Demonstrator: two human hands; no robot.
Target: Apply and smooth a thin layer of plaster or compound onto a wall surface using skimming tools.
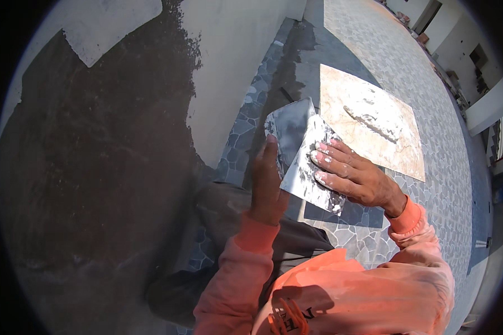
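My left hand is closed on a flat metal putty blade, its thumb along the side; the face is grey with white smears at the edge. In my right hand is a second, wide putty blade, coated with streaks of white putty. Its fingers press flat across the blade, and white putty sticks to the fingertips. The two blades meet and overlap in front of me, the right one on top. Just beyond my right hand lies a square beige tile with a mound of white putty on it.
To the left rises a wall, dark and rough, with white coated patches. A grey stone-patterned floor stretches out to the right. My dark-trousered knee is bent close to the wall. Buildings stand at the far right.
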